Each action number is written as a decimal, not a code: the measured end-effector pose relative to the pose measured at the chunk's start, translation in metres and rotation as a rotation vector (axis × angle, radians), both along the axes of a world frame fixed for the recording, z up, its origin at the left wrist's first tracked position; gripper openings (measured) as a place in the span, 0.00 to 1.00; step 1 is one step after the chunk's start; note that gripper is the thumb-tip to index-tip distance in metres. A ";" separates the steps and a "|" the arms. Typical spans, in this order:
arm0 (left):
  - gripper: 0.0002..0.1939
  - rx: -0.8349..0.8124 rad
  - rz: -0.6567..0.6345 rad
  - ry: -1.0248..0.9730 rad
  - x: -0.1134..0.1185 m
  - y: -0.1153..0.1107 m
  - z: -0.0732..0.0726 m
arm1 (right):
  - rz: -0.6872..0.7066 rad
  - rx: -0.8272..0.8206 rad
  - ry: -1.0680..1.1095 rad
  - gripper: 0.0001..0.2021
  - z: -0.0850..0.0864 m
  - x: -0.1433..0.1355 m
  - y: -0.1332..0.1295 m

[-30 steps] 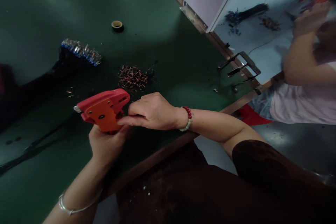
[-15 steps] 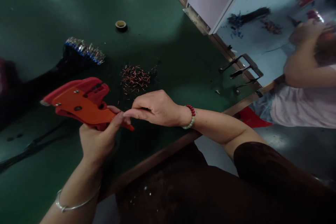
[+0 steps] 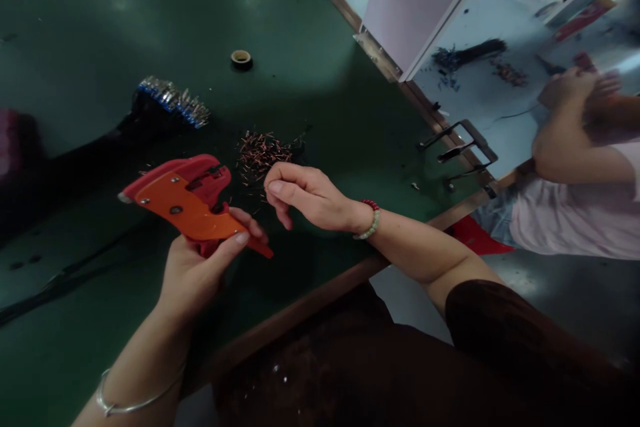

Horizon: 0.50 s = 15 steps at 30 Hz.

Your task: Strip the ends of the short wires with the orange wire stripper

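My left hand (image 3: pixel 200 270) is wrapped around the handle of a red and orange wire stripper (image 3: pixel 175 210). The stripper's red jaws point up and away from me over the green table. Just to the right, my right hand (image 3: pixel 313 197) is closed, thumb against a curled index finger; anything pinched there is too small or hidden to make out. Beyond its fingertips lies a pile of short copper wire bits (image 3: pixel 263 153). A thick bundle of black wires with blue and metal terminal ends (image 3: pixel 175 103) rests farther left.
A roll of black tape (image 3: pixel 241 60) sits toward the back of the green table (image 3: pixel 340 127). Near the right edge stands a black metal frame (image 3: pixel 465 143). A co-worker (image 3: pixel 575 120) is at an adjoining table with another wire bundle (image 3: pixel 470 53). A pale panel (image 3: pixel 420 7) rises at the corner.
My right hand has parted from the left hand and the stripper handle, shifting right toward the copper pile. The wire stripper stays in my left hand. The view has shifted slightly.
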<state>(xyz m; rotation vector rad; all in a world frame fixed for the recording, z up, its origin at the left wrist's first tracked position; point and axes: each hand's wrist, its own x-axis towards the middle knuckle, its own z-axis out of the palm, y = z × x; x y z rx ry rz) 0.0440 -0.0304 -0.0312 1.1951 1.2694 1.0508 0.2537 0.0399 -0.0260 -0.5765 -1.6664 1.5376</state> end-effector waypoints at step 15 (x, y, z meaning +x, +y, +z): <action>0.15 -0.010 -0.090 0.120 0.001 -0.002 -0.006 | 0.042 -0.135 0.158 0.17 0.003 -0.001 0.004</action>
